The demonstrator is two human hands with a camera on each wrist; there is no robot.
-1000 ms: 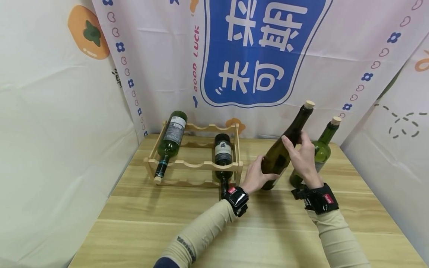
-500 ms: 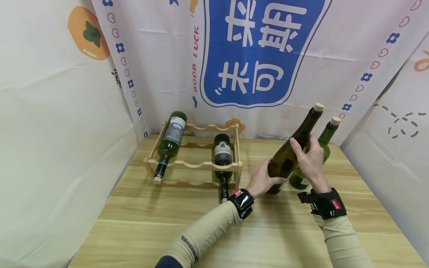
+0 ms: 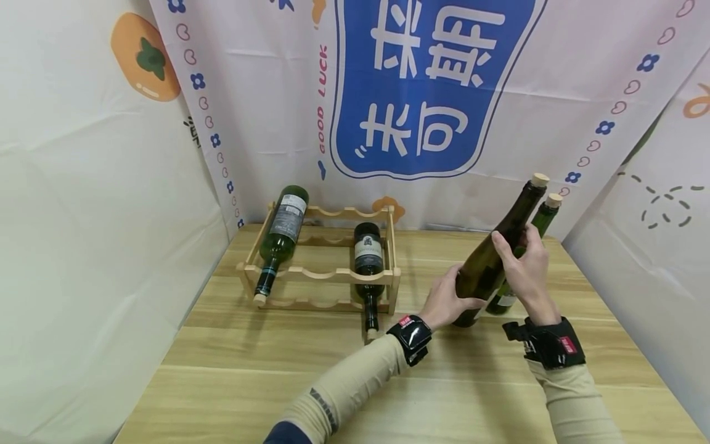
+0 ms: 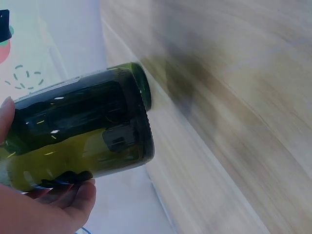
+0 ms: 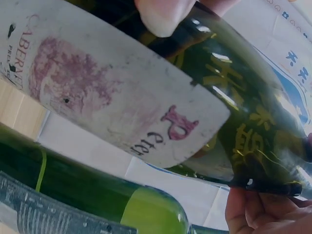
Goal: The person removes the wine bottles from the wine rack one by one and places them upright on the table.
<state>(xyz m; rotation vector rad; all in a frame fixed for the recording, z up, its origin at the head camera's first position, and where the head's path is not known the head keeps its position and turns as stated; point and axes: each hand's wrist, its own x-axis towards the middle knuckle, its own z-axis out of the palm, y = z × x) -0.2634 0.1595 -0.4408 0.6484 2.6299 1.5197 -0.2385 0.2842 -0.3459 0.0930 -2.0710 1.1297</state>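
Both hands hold a dark green wine bottle [image 3: 487, 265] at a slant, its corked neck leaning up and to the right. My left hand [image 3: 445, 302] grips the bottle near its base, which appears raised off the table in the left wrist view. Higher up, around the bottle's shoulder, the fingers and thumb of my right hand [image 3: 527, 266] are curled. A worn pale label [image 5: 97, 83] with a reddish picture shows on the held bottle in the right wrist view. Just behind it stands a second corked green bottle [image 3: 503, 301], partly hidden by the held bottle and right hand.
A wooden wine rack [image 3: 327, 274] stands left of the hands on the wooden table [image 3: 266, 370]. One green bottle [image 3: 286, 219] lies on its upper tier at left; a darker bottle [image 3: 368, 248] lies lower at right. A printed cloth [image 3: 277, 111] hangs behind.
Both hands have moved to the right and slightly nearer the person, carrying the slanted bottle. It now covers more of the standing bottle. The rack and its bottles stay put.
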